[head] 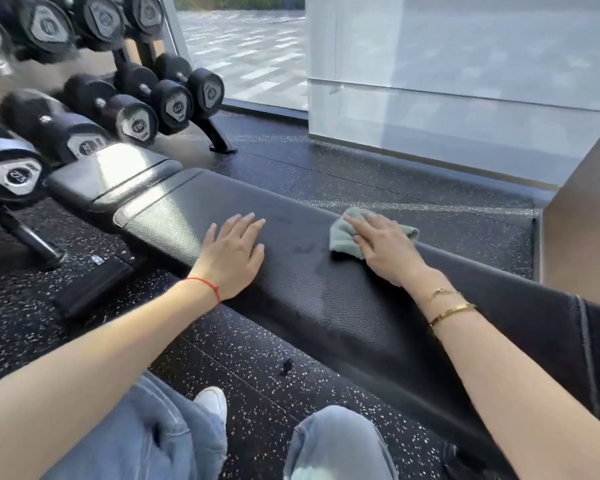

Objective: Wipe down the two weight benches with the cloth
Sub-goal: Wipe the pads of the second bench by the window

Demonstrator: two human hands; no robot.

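A black padded weight bench [319, 299] runs from the left middle to the lower right of the head view. Its long pad meets a shorter seat pad [108, 181] at the left. My left hand [231, 252] lies flat on the long pad, fingers spread, holding nothing. My right hand [383, 245] presses a pale green cloth [343, 237] flat against the pad near its far edge. Faint damp streaks show on the pad between my hands. Only one bench is in view.
A dumbbell rack [219, 136] with several black dumbbells [136, 123] stands at the left, close behind the seat pad. Speckled black rubber floor [378, 178] surrounds the bench. A glass wall [465, 98] is beyond it. My knees in jeans [336, 445] are below.
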